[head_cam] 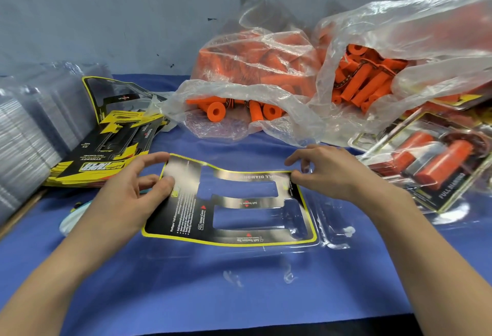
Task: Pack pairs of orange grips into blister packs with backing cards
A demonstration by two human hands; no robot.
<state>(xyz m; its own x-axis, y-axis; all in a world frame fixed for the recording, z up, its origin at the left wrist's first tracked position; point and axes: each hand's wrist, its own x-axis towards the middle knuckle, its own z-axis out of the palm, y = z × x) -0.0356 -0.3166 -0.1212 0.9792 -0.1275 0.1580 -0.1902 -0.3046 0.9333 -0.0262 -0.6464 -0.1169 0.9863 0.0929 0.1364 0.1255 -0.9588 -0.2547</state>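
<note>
Between left hand [125,197] and right hand [338,173], each pinching one end of it, the backing card [231,202] lies on the clear blister pack [332,229]; its cut-outs should, I judge, square over the cavities before pressing flat, orange grips [367,85] lying bagged beyond.

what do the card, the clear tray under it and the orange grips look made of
Card: glossy printed cardboard, it seems; it glares and bends in a wave. Tray: thin clear moulded plastic; glints, and the blue cloth shows through. Grips: matte orange, probably foam or soft rubber; no shine.
</note>
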